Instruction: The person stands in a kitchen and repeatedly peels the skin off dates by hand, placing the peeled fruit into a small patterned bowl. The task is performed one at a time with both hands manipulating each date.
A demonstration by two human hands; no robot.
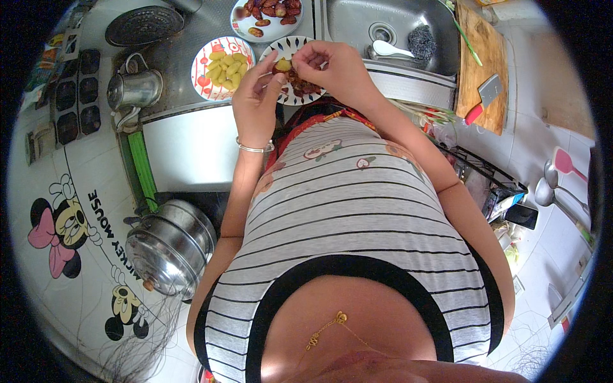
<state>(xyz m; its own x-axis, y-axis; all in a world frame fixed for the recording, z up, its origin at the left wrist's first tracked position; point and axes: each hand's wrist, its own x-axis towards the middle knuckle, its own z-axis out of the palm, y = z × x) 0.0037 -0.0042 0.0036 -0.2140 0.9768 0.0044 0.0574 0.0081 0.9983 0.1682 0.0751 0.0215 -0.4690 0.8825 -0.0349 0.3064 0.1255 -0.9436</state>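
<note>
My left hand (258,91) holds a small, partly peeled yellow piece of food (283,65) with dark reddish skin on it. Close on its right, my right hand (330,64) has its thumb and fingertips pinched together; whatever lies between them is too small to tell. Both hands are above a plate with a dark leaf-shaped rim pattern (290,99), where dark reddish peelings (302,87) are heaped. Peeled yellow pieces (225,68) fill a red-and-white patterned plate (200,82) to the left. Unpeeled reddish-brown pieces (280,10) lie on a white plate (268,33) behind.
A metal sink (349,19) at the back right holds a white spoon (390,49) and a dark scouring pad (422,43). A red-handled cleaver (482,99) lies on a wooden cutting board (467,72). At the left stand a metal pitcher (139,86) and a steamer pot (163,249).
</note>
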